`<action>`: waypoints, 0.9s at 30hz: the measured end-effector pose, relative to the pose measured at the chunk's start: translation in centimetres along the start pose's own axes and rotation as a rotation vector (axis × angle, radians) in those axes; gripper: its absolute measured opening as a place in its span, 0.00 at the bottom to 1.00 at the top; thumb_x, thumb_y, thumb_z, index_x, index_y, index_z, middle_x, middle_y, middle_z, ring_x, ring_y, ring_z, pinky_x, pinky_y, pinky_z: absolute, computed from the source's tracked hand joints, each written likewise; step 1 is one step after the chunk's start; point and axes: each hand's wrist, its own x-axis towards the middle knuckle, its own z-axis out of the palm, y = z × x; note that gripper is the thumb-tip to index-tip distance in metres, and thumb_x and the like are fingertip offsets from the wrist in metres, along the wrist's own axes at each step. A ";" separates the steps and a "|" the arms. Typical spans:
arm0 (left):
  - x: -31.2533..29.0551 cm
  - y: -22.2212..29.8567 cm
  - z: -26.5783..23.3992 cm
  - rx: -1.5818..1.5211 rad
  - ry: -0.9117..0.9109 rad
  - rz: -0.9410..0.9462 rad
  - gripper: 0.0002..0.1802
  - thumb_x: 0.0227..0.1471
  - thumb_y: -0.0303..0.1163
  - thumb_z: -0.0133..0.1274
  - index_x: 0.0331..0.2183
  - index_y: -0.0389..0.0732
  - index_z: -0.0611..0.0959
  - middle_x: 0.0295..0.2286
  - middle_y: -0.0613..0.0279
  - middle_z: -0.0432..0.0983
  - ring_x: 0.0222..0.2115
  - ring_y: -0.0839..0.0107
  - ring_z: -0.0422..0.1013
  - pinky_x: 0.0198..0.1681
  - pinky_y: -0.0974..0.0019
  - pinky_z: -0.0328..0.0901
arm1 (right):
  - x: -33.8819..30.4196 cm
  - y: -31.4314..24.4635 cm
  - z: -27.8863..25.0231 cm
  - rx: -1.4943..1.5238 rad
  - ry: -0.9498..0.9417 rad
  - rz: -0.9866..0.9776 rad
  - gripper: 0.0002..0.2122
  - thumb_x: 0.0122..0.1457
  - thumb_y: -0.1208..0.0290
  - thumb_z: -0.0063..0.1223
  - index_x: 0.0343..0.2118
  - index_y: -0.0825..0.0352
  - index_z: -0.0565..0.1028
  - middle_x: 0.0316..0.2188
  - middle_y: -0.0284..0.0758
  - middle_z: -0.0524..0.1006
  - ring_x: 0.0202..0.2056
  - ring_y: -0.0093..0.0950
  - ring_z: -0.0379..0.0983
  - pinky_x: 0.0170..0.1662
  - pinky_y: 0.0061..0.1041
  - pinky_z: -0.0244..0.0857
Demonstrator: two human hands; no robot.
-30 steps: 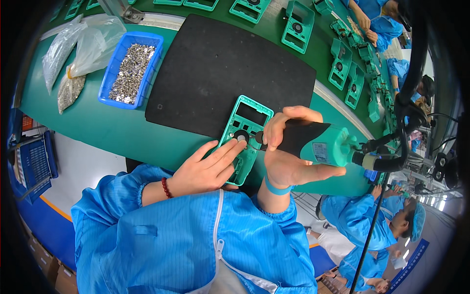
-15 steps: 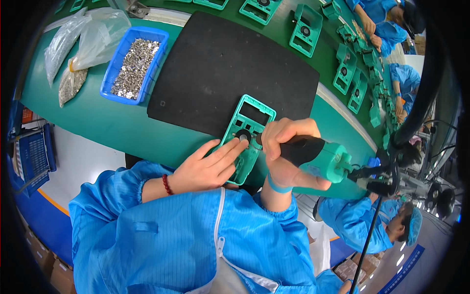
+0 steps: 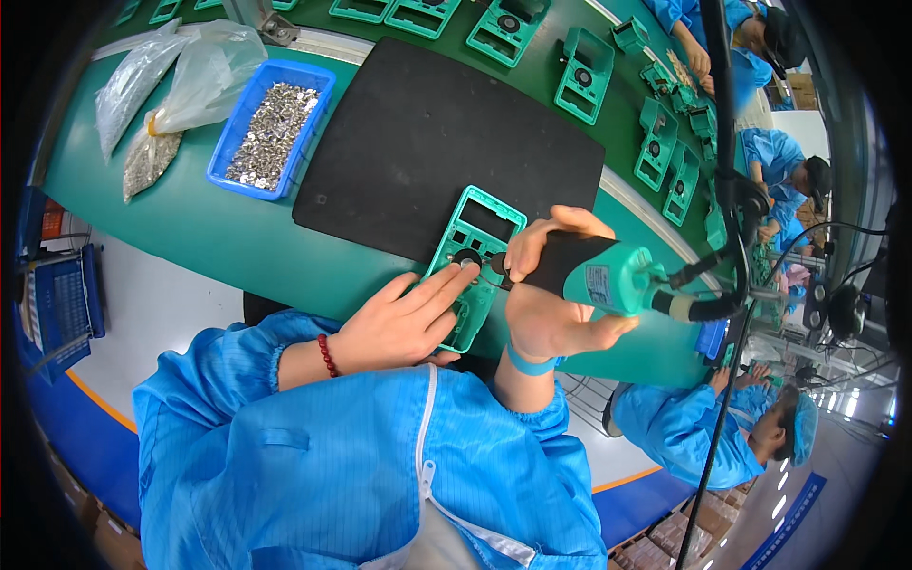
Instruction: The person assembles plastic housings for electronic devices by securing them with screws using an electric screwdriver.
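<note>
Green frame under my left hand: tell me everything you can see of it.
The green frame looks like plastic: long, open side up, slanting away rightward. A large rectangular opening pierces its far end, with smaller openings and a round black part nearer. Its far end lies over the black mat; the left hand touches its middle. Contact with the driver is unclear.

1. Your green bench (image 3: 218,233) curves across the view; past it runs a darker green surface (image 3: 632,123).
2. Below your left side lies pale floor (image 3: 152,294), then an orange line (image 3: 100,399) and blue flooring (image 3: 85,442).
3. Cardboard boxes (image 3: 114,541) sit at your lower left.
4. To your right, white lights (image 3: 779,503) glow near a blue banner (image 3: 798,513).
</note>
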 end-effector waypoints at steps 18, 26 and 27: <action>0.1 0.0 -0.6 -0.070 -0.034 -0.009 0.24 0.45 0.51 0.58 0.26 0.36 0.79 0.58 0.43 0.65 0.56 0.56 0.66 0.51 0.57 0.64 | -2.1 -0.4 -0.1 0.029 -0.133 -0.128 0.42 0.57 0.26 0.26 0.40 0.72 0.68 0.17 0.36 0.67 0.15 0.24 0.60 0.18 0.25 0.55; 0.0 0.1 -0.5 -0.067 -0.028 -0.019 0.24 0.46 0.51 0.58 0.26 0.36 0.78 0.58 0.43 0.65 0.56 0.57 0.66 0.51 0.58 0.64 | -2.5 0.3 -1.4 0.245 -0.216 -0.057 0.47 0.47 0.24 0.47 0.41 0.78 0.67 0.27 0.44 0.70 0.22 0.28 0.67 0.26 0.25 0.60; -0.1 0.1 -0.4 -0.068 -0.030 -0.021 0.24 0.46 0.51 0.58 0.26 0.36 0.78 0.58 0.43 0.65 0.56 0.57 0.66 0.51 0.58 0.64 | -2.5 0.4 -1.4 0.250 -0.226 -0.072 0.47 0.46 0.24 0.48 0.41 0.78 0.67 0.26 0.43 0.70 0.22 0.28 0.67 0.26 0.25 0.59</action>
